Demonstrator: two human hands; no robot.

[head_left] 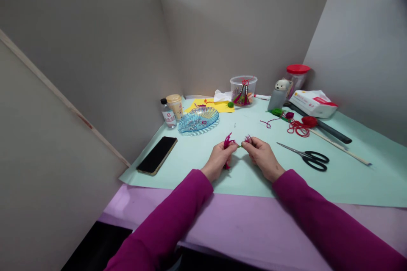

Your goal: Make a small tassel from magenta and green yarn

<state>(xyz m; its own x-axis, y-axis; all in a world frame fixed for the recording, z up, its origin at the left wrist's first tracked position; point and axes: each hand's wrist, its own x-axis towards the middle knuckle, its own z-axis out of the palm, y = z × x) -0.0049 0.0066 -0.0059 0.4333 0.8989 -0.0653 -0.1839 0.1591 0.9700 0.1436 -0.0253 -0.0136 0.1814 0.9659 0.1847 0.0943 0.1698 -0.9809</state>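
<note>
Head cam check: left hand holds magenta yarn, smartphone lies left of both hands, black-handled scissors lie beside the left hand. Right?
Scissors are on the wrong side: the head view shows the black-handled scissors lying to the right of the right hand. The left hand does hold magenta yarn, and the smartphone lies left of both hands.

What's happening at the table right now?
A person in magenta sleeves is working with both hands close together over the pale green sheet. The left hand holds a frayed bundle of magenta yarn; the right hand pinches a smaller pinkish-purple tuft. A short green strand shows between the fingertips. The black-handled metal scissors lie untouched beside the right hand.
</note>
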